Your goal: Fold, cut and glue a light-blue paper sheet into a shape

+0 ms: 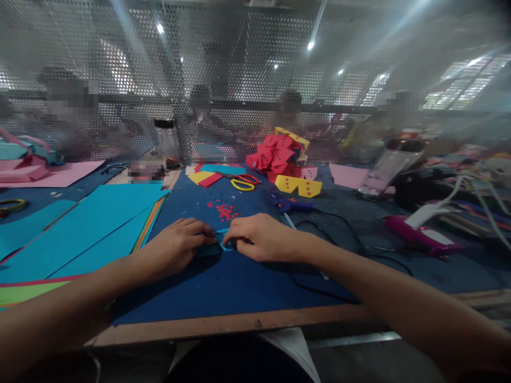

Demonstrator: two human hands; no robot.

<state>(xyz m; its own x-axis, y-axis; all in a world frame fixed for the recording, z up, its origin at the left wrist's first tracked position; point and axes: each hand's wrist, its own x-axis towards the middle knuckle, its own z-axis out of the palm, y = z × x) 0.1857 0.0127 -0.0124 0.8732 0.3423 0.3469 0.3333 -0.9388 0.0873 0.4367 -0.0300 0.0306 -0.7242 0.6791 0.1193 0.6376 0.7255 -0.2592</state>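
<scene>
Head view. Left hand (179, 246) and right hand (261, 240) meet mid-counter over a small blue paper piece (222, 243). Each grip is narrow, fingertips pinched on the piece, which lies flat on the blue mat (223, 287).

Wooden front edge of the counter (239, 322) runs near, behind the wrists. A stack of blue paper sheets (91, 223) sits just left of the left hand. A black cord (343, 234) crosses close by the right wrist. Red scraps (225, 212), scissors (240, 181) and glue gun (290, 205) lie farther back, with bare mat between.
</scene>
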